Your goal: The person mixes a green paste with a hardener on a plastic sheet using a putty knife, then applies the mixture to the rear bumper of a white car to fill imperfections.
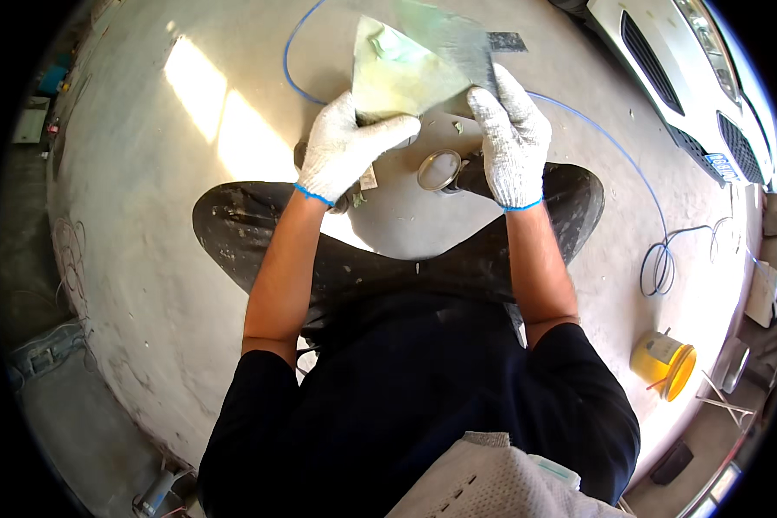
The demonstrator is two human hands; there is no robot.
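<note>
My left hand (347, 147), in a white knit glove with a blue cuff, is closed on the lower left of a pale yellow-green flat sheet (397, 78) with a mint-green patch near its top. My right hand (508, 147), gloved alike, grips the right side of a greyish-green, smeared sheet (462, 47) overlapping behind it; I cannot tell whether the two are joined. A dark strip (511, 41) shows beyond its upper right. Below, between my crossed legs in dark, stained trousers (224, 216), a round shallow metal tin (440, 167) lies near small scraps.
A white car's front bumper (673, 104) is at upper right. A blue hose (623, 155) crosses the concrete floor (138, 216) and coils at right. A yellow bucket (660, 363) lies lower right among other items along the edge. Clutter and a grey panel (56, 363) line the left side.
</note>
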